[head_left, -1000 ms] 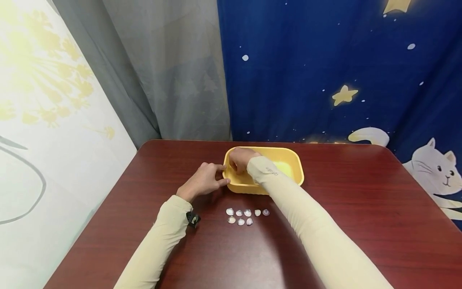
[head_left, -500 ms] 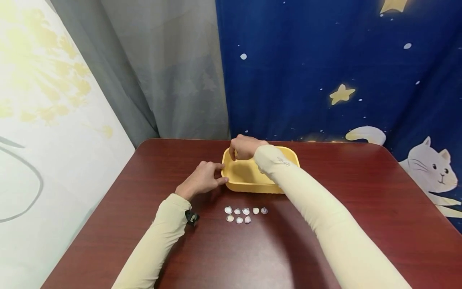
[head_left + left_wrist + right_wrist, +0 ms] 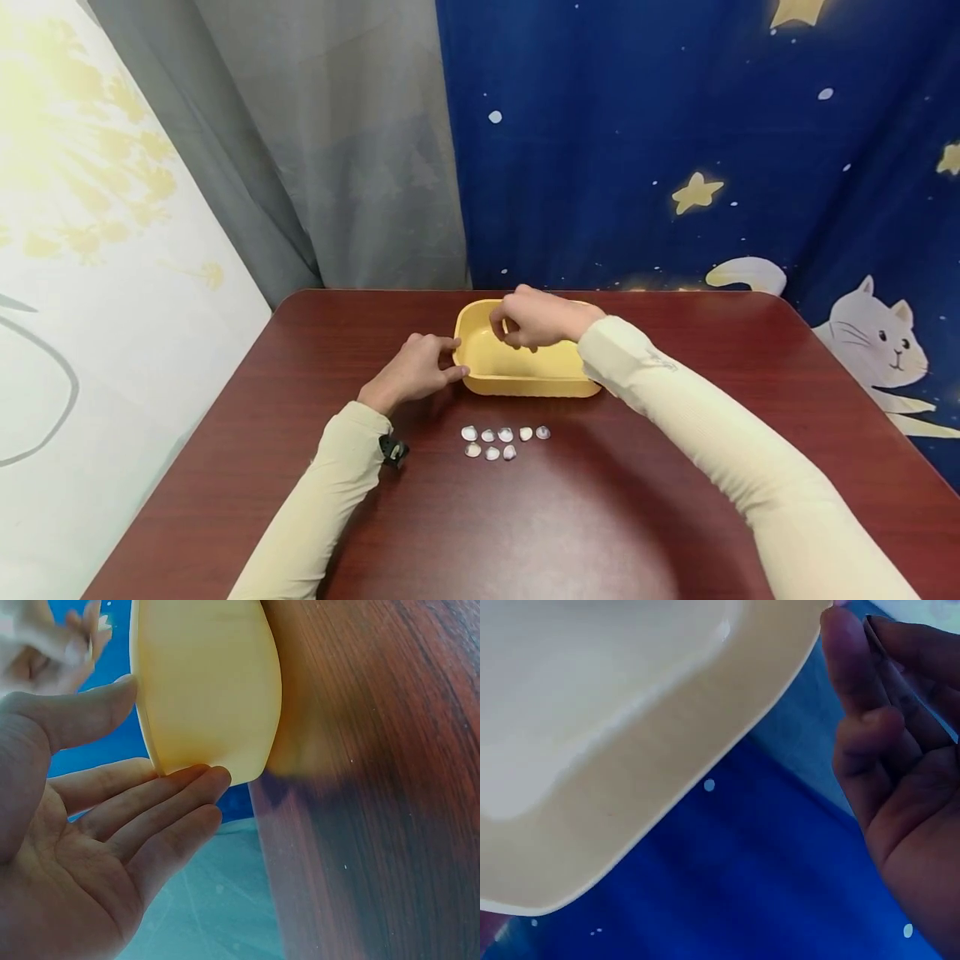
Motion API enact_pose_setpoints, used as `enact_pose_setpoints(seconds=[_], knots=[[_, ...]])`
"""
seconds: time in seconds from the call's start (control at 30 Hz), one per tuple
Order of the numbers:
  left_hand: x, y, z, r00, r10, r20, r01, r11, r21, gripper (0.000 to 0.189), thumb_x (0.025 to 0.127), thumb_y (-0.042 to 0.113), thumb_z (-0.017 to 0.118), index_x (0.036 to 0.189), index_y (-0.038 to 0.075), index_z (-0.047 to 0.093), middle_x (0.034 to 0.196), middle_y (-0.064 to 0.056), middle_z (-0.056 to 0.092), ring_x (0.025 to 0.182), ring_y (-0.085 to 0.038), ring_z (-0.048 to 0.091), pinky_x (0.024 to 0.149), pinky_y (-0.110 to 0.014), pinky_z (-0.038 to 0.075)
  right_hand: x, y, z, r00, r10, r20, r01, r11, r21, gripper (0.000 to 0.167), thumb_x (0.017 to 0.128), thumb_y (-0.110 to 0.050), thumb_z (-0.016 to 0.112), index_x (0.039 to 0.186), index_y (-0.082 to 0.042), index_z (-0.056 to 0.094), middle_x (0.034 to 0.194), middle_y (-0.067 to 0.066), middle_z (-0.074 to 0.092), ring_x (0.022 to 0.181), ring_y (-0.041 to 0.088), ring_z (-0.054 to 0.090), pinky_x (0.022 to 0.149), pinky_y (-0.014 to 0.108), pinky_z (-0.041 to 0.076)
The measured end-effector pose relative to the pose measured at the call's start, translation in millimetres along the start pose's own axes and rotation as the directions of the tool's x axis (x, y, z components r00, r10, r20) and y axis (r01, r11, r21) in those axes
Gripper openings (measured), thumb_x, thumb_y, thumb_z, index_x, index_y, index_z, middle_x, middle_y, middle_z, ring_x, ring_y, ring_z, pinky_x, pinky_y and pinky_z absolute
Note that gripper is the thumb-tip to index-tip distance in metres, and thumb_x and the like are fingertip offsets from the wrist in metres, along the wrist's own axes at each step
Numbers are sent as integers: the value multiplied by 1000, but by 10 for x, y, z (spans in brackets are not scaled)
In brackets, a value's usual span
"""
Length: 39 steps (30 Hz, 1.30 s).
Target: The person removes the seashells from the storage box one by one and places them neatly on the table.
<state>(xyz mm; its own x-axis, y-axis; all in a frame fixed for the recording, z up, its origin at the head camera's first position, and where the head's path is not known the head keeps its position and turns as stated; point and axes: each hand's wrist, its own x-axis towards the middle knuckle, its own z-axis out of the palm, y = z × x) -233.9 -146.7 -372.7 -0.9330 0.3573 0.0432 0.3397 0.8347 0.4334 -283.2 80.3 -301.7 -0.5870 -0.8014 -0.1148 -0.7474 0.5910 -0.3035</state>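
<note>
A yellow plastic basin (image 3: 528, 387) stands near the table's far edge. My left hand (image 3: 415, 369) touches its left end; in the left wrist view the fingers lie nearly straight against the outer wall, thumb tip at the rim. Above the basin, my right hand (image 3: 542, 318) pinches a small thin seashell (image 3: 875, 636) between thumb and fingertips, seen only edge-on in the right wrist view. In front of the basin, several pale seashells (image 3: 506, 434) lie in two rows, the nearer row shorter.
The reddish-brown wooden table (image 3: 420, 533) carries the basin and shells. Behind it hang a grey curtain (image 3: 360, 150) and a blue curtain (image 3: 585, 150) with stars and a cat. A white panel (image 3: 75, 375) rises at the left.
My right hand has lifted from inside the basin's left part and moved right, above it. My left hand stays at the basin's end. The shell rows are unchanged.
</note>
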Motion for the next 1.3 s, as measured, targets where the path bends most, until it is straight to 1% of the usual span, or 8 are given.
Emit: enact_pose_setpoints(seconds=[0.17, 0.3, 0.43, 0.57, 0.9, 1.0, 1.17, 1.3], knots=[[-7, 15, -20, 1000, -5, -1, 5, 1000, 1, 57, 92, 33, 73, 139, 3, 60, 138, -14, 64, 126, -28, 62, 105, -44, 51, -273, -45, 167, 999, -46, 2, 46, 999, 25, 11, 88, -1, 64, 84, -9, 69, 64, -1, 65, 45, 7, 61, 55, 22, 52], [-9, 15, -25, 1000, -7, -5, 7, 1000, -2, 58, 92, 33, 73, 139, 2, 59, 139, -15, 64, 126, -29, 62, 106, -43, 51, -435, -38, 316, 995, -101, -25, 102, 994, 27, 12, 89, -3, 66, 88, -13, 74, 62, -5, 65, 47, 1, 55, 60, 20, 50], [-7, 16, -25, 1000, -4, -10, 4, 1000, -8, 58, 92, 32, 73, 139, 2, 59, 139, -15, 63, 127, -28, 62, 106, -43, 51, -547, -35, 441, 994, -102, -48, 107, 988, 111, 17, 93, -3, 62, 90, -14, 74, 68, -2, 70, 49, 10, 63, 60, 19, 52], [1, 14, -25, 1000, 10, -15, -10, 1000, -9, 57, 92, 31, 73, 139, 2, 59, 138, -16, 64, 125, -28, 63, 104, -43, 52, -631, -34, 544, 995, -89, -49, 98, 974, 205, 17, 98, -3, 57, 94, -9, 72, 74, 5, 72, 52, 21, 69, 61, 18, 54], [6, -5, -13, 999, 23, -27, -23, 1000, -10, 56, 91, 30, 73, 137, 0, 61, 134, -16, 66, 121, -31, 65, 102, -42, 53, -782, -74, 714, 992, -84, -90, 106, 958, 265, 12, 98, -5, 58, 87, -10, 61, 70, 4, 72, 53, 20, 69, 53, 20, 50], [5, 2, -10, 999, 27, -24, -27, 1000, -10, 56, 92, 30, 73, 137, -1, 60, 133, -16, 67, 119, -30, 66, 100, -42, 54, -809, -56, 775, 991, -87, -105, 111, 963, 245, 13, 96, -5, 61, 85, -11, 62, 69, 3, 73, 53, 13, 66, 55, 19, 49], [8, 12, -2, 999, 29, -22, -30, 999, -13, 56, 92, 29, 72, 137, -1, 60, 132, -17, 68, 118, -29, 67, 98, -41, 56, -827, -41, 886, 987, -63, -147, 87, 983, 164, 13, 89, -7, 68, 79, -17, 68, 68, -10, 67, 60, -3, 54, 61, 17, 47], [6, 16, 7, 999, 29, -19, -29, 999, -14, 56, 92, 30, 73, 137, -1, 60, 131, -17, 68, 118, -30, 67, 98, -41, 55, -835, -55, 989, 991, -25, -128, 48, 982, 183, 15, 87, -6, 69, 76, -17, 68, 65, -13, 65, 58, -6, 52, 60, 17, 46]])
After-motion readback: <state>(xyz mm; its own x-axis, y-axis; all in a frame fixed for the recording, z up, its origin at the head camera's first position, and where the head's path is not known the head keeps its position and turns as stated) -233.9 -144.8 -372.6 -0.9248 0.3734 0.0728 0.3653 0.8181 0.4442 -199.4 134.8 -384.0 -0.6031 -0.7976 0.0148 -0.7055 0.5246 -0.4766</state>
